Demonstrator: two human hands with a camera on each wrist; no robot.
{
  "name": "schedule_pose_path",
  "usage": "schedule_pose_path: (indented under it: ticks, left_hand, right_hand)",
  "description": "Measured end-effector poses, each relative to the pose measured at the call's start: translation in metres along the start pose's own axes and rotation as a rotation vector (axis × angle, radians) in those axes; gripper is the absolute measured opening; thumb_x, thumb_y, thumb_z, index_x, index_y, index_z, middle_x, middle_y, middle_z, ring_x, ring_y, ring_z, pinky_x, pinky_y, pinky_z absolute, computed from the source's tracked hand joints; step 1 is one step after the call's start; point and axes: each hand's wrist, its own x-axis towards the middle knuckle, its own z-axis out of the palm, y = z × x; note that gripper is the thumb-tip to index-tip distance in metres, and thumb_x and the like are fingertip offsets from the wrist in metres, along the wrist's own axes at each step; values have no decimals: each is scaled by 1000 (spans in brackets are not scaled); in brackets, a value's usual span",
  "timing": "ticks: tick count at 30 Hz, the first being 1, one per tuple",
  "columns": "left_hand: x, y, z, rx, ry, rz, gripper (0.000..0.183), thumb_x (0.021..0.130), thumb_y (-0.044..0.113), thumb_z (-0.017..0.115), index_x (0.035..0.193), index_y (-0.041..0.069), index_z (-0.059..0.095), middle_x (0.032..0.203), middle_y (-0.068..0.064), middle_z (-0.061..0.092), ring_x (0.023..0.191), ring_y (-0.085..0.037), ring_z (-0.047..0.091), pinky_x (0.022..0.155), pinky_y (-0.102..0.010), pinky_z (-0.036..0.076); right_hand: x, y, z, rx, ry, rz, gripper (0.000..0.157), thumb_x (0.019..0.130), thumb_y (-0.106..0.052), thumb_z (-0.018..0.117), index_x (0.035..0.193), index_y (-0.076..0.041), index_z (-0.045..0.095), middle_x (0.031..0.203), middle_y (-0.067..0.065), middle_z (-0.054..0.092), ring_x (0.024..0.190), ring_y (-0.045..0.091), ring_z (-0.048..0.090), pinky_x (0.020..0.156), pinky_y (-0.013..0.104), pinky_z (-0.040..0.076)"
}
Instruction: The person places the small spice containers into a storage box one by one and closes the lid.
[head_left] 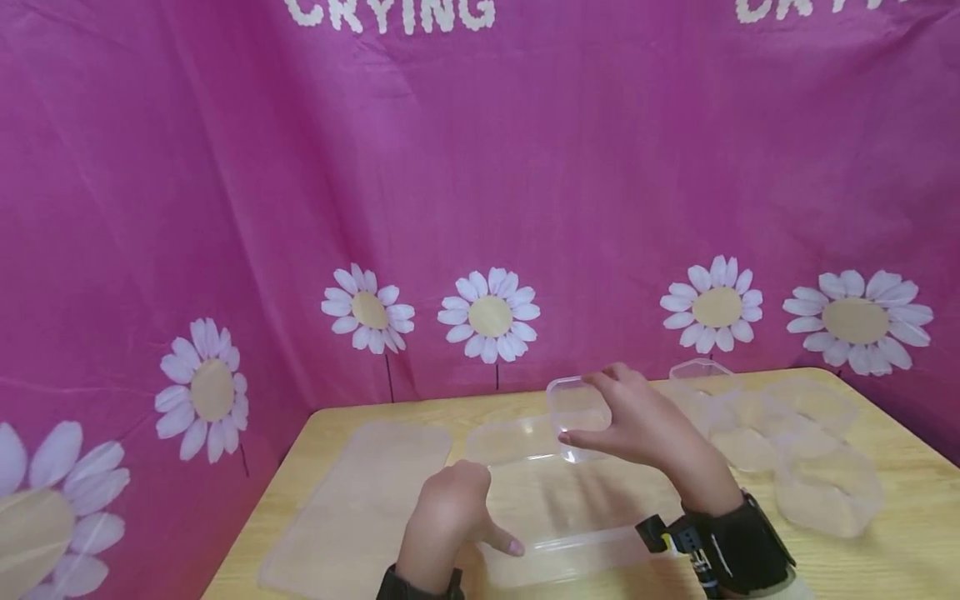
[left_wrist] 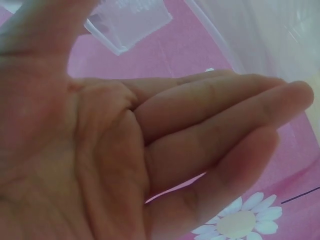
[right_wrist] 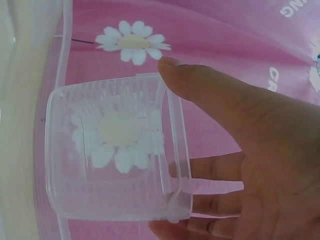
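My right hand (head_left: 637, 421) grips a small clear plastic container (right_wrist: 115, 150) by its rim, the thumb on one side and fingers on the other. It holds the container over the far side of a large clear plastic box (head_left: 570, 546) on the table. My left hand (head_left: 453, 504) is beside the left end of that box, thumb pointing inward. In the left wrist view the left fingers (left_wrist: 215, 125) lie straight and together, with nothing in the palm.
On the left of the wooden table (head_left: 911, 500) lies a flat translucent lid (head_left: 352, 500). Several small clear containers (head_left: 828, 492) are grouped at the right. A pink curtain (head_left: 600, 167) with printed daisies hangs behind the table and on the left.
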Motion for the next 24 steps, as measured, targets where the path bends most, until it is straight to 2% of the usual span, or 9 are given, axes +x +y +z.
schedule_pose_path:
  ticks: [5, 11, 14, 19, 24]
  left_hand:
    - [1, 3, -2, 49, 3, 11, 62, 41, 52, 86, 72, 5, 59, 68, -3, 57, 64, -20, 54, 64, -38, 52]
    - [1, 1, -2, 74, -11, -10, 69, 41, 53, 85, 81, 3, 62, 73, -5, 59, 69, -23, 57, 67, -40, 53]
    - [1, 1, -1, 81, -10, -13, 68, 40, 54, 85, 79, 4, 62, 71, -4, 59, 68, -22, 57, 66, -40, 53]
    - [3, 0, -1, 86, -13, -20, 66, 39, 55, 85, 76, 5, 62, 69, -4, 61, 67, -22, 58, 64, -39, 53]
    - [5, 0, -2, 59, -38, -37, 72, 41, 55, 85, 86, 3, 65, 78, -7, 65, 74, -24, 60, 69, -41, 54]
  right_hand:
    - [6, -8, 5, 5, -2, 1, 82, 63, -58, 74, 123, -5, 57, 122, 23, 55, 107, 36, 53, 82, 57, 52]
    - [15, -23, 16, 28, -22, -11, 82, 64, -58, 73, 126, -8, 55, 126, 23, 53, 111, 37, 52, 85, 58, 50]
    - [18, -30, 21, 39, -28, -18, 79, 64, -56, 74, 125, -11, 56, 126, 21, 53, 111, 36, 51, 85, 57, 50]
    - [21, -39, 26, 45, -34, -21, 76, 64, -55, 75, 120, -8, 59, 122, 20, 55, 108, 33, 53, 83, 54, 51]
    - [22, -43, 35, 29, -32, -11, 73, 62, -56, 76, 113, -4, 62, 114, 18, 57, 100, 30, 55, 78, 49, 54]
